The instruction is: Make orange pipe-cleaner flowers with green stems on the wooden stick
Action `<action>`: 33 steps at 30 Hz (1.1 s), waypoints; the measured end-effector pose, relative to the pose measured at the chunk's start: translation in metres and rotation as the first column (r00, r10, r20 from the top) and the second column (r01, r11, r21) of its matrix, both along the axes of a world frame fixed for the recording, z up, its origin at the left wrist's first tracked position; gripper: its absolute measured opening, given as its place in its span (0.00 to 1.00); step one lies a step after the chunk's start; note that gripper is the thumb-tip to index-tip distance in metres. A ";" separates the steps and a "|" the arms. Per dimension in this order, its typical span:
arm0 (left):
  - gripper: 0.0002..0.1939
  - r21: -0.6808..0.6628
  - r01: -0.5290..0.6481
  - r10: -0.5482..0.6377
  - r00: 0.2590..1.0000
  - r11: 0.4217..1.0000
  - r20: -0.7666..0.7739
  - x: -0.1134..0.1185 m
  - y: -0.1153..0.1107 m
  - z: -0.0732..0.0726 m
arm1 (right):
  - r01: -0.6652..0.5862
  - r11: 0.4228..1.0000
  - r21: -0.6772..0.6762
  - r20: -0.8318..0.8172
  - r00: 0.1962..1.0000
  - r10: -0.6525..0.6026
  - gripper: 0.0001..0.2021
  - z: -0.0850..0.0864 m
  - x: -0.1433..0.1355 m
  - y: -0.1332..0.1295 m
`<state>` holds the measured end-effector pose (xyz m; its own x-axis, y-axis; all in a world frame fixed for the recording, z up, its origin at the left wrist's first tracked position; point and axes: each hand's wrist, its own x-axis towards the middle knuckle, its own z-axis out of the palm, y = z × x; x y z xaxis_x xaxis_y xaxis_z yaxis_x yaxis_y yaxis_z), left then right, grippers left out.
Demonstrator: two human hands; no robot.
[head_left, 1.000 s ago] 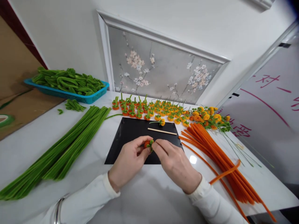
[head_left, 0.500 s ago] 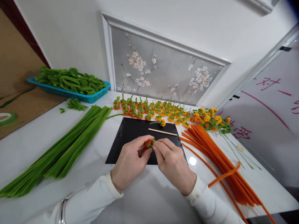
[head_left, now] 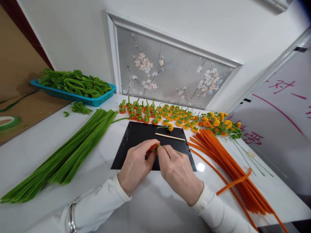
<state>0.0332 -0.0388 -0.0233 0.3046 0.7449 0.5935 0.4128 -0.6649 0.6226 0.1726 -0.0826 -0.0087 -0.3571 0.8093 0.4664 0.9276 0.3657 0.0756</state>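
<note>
A small orange-and-green flower head (head_left: 153, 148) is pinched between the thumb and fingers of the left hand (head_left: 136, 165), just above the near half of a black mat (head_left: 136, 136). Its green side is gripped by the bunched fingertips of the right hand (head_left: 178, 170), partly hidden behind the knuckles. Both forearms are covered by white sleeves (head_left: 102, 200), and a silver bracelet (head_left: 72, 216) is worn over the left one.

On the mat, beyond the hands, a pale thin stick (head_left: 170, 137) is laid crosswise, with a yellow flower (head_left: 170, 127) on its side just behind it. Past the mat's far edge, orange flower heads (head_left: 146, 119) with upright green stubs are lined up in rows, and to their right yellow flower heads (head_left: 179, 123) are set out the same way.

To the right, a loose bunch of yellow and orange flowers (head_left: 216, 123) is seen, with a sheaf of orange fuzzy stems (head_left: 225, 158) spread nearer. To the left, long green fuzzy stems (head_left: 80, 145) are bundled diagonally across the white table (head_left: 102, 155). Behind them, a blue basket (head_left: 97, 102) is heaped with green loops (head_left: 75, 81). The wall is decorated with a framed blossom panel (head_left: 170, 55).
</note>
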 end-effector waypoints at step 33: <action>0.12 -0.130 0.031 -0.020 0.996 0.991 0.087 -0.002 0.006 -0.007 | -0.575 0.709 -0.408 -0.898 0.114 -0.424 0.12 -0.007 0.007 0.018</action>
